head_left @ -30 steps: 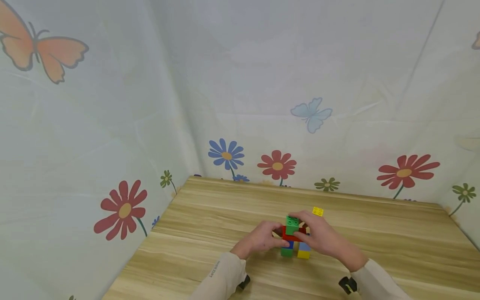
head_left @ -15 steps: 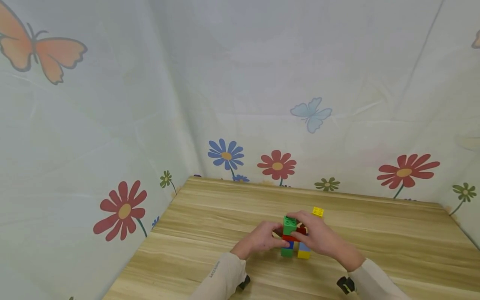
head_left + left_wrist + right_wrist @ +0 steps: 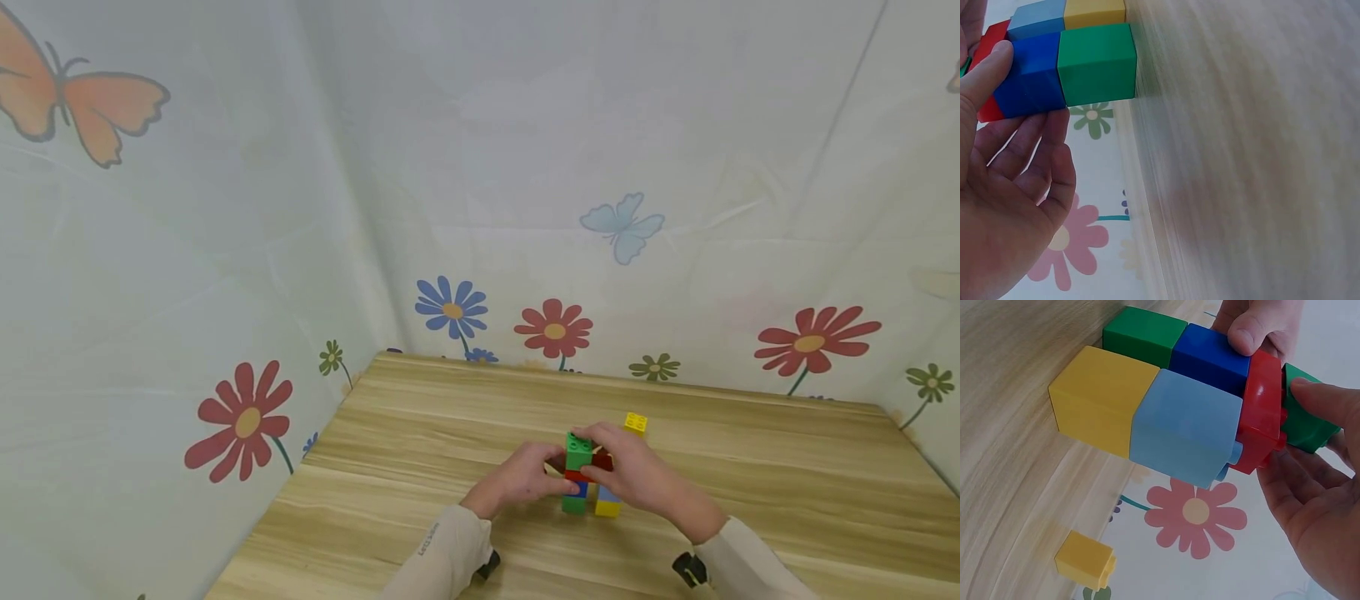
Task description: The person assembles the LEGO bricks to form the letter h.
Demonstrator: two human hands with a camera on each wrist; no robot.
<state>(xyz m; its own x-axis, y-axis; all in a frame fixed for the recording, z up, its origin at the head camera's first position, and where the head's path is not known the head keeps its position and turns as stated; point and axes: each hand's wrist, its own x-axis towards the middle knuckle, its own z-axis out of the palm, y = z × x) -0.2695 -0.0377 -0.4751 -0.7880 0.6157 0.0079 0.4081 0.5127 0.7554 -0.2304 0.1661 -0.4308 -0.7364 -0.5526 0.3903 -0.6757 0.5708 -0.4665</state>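
Note:
Toy building bricks form two short columns under a red brick [image 3: 1262, 406]. In the left column, a blue brick [image 3: 1032, 75] sits on a green brick [image 3: 1097, 65]. The right one has a light blue brick [image 3: 1185, 428] over a yellow brick [image 3: 1100, 400]; light blue studs show beside the red brick. My left hand [image 3: 525, 475] pinches the blue brick, thumb in front and fingers behind. With thumb and fingers, my right hand [image 3: 637, 472] grips another green brick [image 3: 578, 455] at the left end of the red one. Whether it is fully seated cannot be told.
A loose yellow brick [image 3: 635, 423] stands on the wooden table [image 3: 435, 417], behind my right hand. A pale cloth [image 3: 480, 167] printed with flowers and butterflies rises along the table's back and left edges.
My right hand has moved the upper green brick slightly left, to the left end of the red brick, uncovering more red on its right. The left hand has stayed in place.

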